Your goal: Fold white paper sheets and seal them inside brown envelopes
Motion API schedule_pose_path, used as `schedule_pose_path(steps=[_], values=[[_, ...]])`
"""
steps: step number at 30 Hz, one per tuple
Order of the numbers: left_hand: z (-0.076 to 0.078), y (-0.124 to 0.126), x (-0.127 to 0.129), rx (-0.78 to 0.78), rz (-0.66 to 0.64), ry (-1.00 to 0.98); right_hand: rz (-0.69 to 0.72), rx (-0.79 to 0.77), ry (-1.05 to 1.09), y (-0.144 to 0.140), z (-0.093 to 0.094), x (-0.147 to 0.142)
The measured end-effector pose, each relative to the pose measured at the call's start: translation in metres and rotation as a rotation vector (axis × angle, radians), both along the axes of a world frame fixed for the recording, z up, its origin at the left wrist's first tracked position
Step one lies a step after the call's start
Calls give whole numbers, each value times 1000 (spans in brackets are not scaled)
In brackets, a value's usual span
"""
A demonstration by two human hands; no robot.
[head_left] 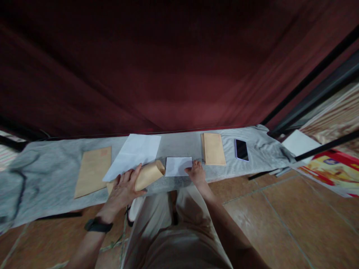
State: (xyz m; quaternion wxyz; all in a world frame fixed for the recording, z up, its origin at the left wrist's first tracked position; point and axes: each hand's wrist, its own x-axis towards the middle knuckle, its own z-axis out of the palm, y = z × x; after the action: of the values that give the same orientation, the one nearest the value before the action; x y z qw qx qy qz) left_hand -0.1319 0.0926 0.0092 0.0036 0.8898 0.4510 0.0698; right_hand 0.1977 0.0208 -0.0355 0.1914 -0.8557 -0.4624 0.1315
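My left hand (123,188) grips a brown envelope (150,173), squeezed so its mouth bulges open toward the right. Just right of that mouth lies a small folded white paper (177,166), and my right hand (195,172) has its fingers on that paper's right edge. Both rest on a narrow table under a grey cloth (50,175). A larger white sheet (134,153) lies flat behind my left hand. A black watch (98,225) is on my left wrist.
A flat brown envelope (93,171) lies at the left, a stack of brown envelopes (214,148) at the right, then a dark phone (241,149). A dark red curtain (168,74) hangs behind the table. At far right are a white sheet (300,144) and colourful printed material (333,172). The floor is tiled.
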Motion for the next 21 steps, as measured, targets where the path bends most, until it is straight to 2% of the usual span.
schedule_pose_path(steps=[5, 11, 14, 18, 21], values=[[-2, 5, 4, 9, -40, -29, -28, 96, 58, 1, -12, 5], [-9, 5, 4, 43, -34, -31, 13, 227, 203, 3, -12, 13], [-13, 3, 0, 114, -49, -44, -3, 366, 332, -1, -10, 16], [-14, 0, -3, 232, -56, -67, -56, 577, 612, -16, -11, 20], [-11, -2, -2, 278, -63, -99, -80, 693, 676, -31, -10, 23]])
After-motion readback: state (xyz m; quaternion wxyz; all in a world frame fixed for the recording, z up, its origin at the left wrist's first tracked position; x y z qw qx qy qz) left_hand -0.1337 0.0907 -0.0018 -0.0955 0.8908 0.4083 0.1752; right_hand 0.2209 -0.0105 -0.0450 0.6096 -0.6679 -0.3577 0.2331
